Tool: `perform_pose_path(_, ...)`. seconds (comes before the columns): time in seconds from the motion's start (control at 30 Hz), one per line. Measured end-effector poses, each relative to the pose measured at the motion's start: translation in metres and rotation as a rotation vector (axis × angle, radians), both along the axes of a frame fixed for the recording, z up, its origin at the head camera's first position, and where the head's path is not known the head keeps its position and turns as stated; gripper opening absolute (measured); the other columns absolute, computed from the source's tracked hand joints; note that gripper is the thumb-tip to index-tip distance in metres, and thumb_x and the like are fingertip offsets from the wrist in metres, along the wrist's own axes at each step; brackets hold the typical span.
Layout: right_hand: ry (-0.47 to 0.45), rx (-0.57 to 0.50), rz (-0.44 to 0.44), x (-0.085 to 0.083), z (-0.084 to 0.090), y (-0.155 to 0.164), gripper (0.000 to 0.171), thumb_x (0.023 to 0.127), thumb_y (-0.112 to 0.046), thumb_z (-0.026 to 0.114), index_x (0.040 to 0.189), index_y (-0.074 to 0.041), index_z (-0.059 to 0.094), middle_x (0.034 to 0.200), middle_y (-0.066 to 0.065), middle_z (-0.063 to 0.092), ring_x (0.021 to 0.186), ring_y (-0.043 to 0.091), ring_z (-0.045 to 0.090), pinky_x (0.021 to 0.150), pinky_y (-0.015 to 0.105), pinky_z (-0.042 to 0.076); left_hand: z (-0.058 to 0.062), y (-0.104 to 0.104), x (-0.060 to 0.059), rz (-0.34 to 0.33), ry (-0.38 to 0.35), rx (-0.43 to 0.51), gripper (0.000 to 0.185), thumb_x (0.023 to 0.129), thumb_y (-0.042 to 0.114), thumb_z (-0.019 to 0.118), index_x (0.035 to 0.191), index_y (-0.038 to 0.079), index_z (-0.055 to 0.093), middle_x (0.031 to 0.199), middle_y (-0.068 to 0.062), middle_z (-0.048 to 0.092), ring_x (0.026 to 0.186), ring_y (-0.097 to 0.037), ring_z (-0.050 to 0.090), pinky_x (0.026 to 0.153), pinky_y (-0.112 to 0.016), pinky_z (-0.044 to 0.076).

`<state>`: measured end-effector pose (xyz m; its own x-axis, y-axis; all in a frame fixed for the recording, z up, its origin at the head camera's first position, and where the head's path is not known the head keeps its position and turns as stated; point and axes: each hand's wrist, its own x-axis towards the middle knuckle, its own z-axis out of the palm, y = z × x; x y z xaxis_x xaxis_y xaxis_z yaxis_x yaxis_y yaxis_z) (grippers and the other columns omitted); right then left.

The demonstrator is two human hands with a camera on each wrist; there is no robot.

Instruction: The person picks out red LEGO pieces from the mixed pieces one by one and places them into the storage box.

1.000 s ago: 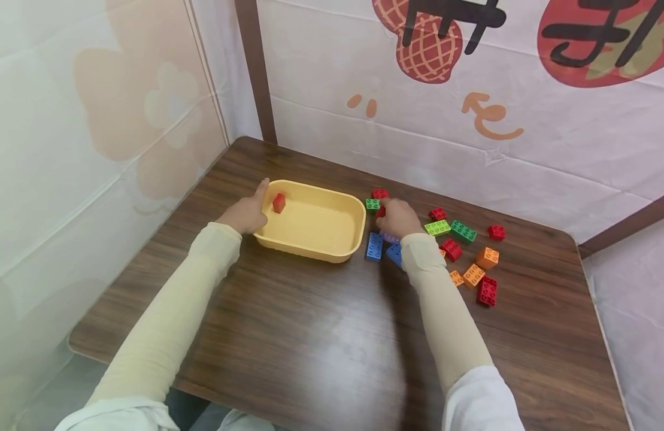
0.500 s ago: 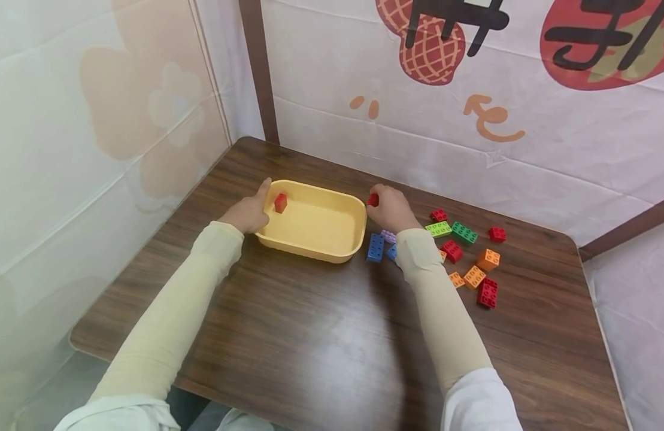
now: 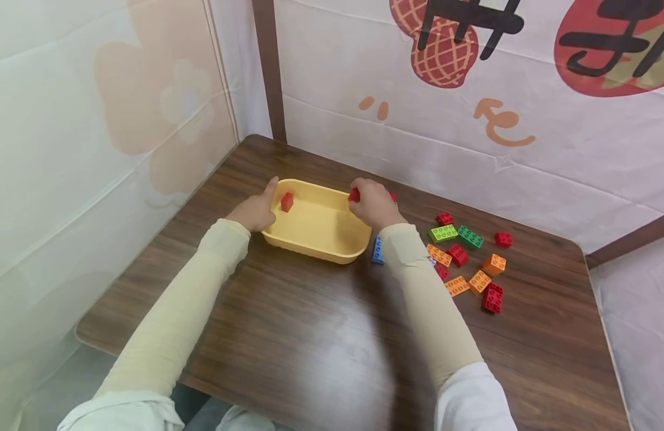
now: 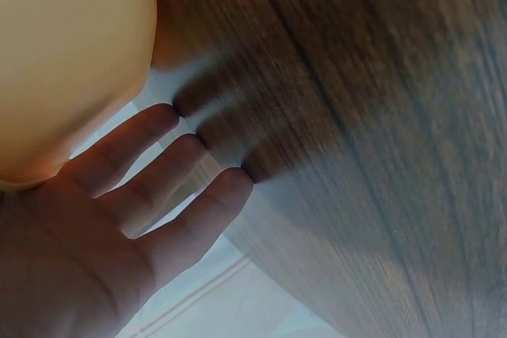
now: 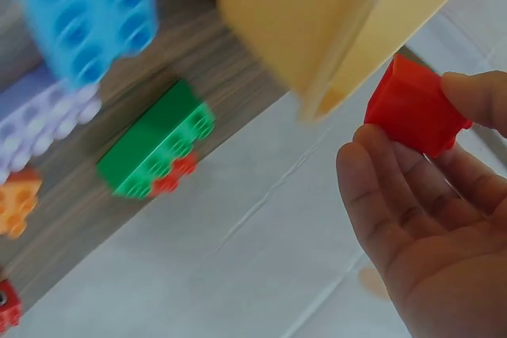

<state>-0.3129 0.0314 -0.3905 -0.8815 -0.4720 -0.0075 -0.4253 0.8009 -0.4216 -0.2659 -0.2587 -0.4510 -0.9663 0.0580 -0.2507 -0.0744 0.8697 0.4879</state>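
My left hand (image 3: 255, 211) rests against the left end of a yellow plastic tray (image 3: 312, 254), its index finger straight along the corner and its thumb at the rim. In the left wrist view, three fingers of the left hand (image 4: 95, 219) stretch out beneath the tray's wall (image 4: 71, 53). Over the tray's back right corner, my right hand (image 3: 376, 205) pinches a red toy brick (image 3: 354, 196). The right wrist view has that red brick (image 5: 410, 107) between thumb and fingertips, just beside the tray's rim. Another red brick (image 3: 287, 202) stands inside the tray at the left.
Right of the tray lie a blue brick (image 3: 378, 250), a lime brick (image 3: 443, 233), a dark green brick (image 3: 470, 237), an orange brick (image 3: 494, 264) and several others. A green brick (image 5: 157, 142) shows in the right wrist view. Fabric walls (image 3: 332, 131) border the brown table (image 3: 288, 323).
My right hand took hold of the red brick among the bricks, lifted it and carried it left to the tray's back right corner. The left hand has stayed at the tray's left end.
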Motion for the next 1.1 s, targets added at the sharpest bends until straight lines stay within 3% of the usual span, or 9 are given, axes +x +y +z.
perform_pose_path(0.33, 0.022, 0.007, 0.121, 0.011, 0.003, -0.046, 0.034, 0.093, -0.014, 0.068, 0.125, -0.003, 0.062, 0.108, 0.009, 0.063, 0.094, 0.023, 0.057, 0.086, 0.036, 0.048, -0.001, -0.003, 0.0, 0.011, -0.002, 0.001, 0.096, 0.087, 0.006, 0.05, 0.163, 0.017, -0.008, 0.103, -0.025, 0.062, 0.078, -0.034, 0.06, 0.072, -0.046, 0.048)
perform_pose_path(0.67, -0.023, -0.022, 0.217, 0.024, 0.003, -0.087, 0.033, 0.094, -0.017, 0.07, 0.124, -0.005, 0.063, 0.101, 0.005, 0.063, 0.09, 0.02, 0.057, 0.083, 0.03, 0.05, -0.004, -0.004, -0.001, 0.013, 0.0, -0.003, 0.096, 0.088, 0.007, 0.051, 0.163, 0.019, -0.009, 0.093, -0.021, 0.062, 0.074, -0.033, 0.06, 0.069, -0.044, 0.048)
perform_pose_path(0.8, -0.002, -0.006, 0.261, 0.026, 0.0, -0.1, 0.031, 0.094, -0.018, 0.071, 0.121, -0.005, 0.066, 0.101, 0.003, 0.065, 0.093, 0.018, 0.057, 0.085, 0.028, 0.048, -0.003, -0.003, 0.0, 0.001, -0.01, -0.001, 0.096, 0.09, 0.009, 0.053, 0.162, 0.019, -0.01, 0.087, -0.019, 0.062, 0.07, -0.03, 0.06, 0.065, -0.042, 0.048)
perform_pose_path(1.1, 0.025, 0.048, 0.259, 0.035, -0.005, -0.127, 0.018, 0.093, -0.018, 0.07, 0.106, -0.008, 0.066, 0.093, 0.002, 0.064, 0.083, 0.018, 0.058, 0.077, 0.029, 0.049, -0.002, -0.003, 0.0, -0.006, -0.001, 0.002, 0.094, 0.092, 0.01, 0.055, 0.163, 0.016, -0.008, 0.074, -0.014, 0.057, 0.063, -0.028, 0.056, 0.063, -0.042, 0.047)
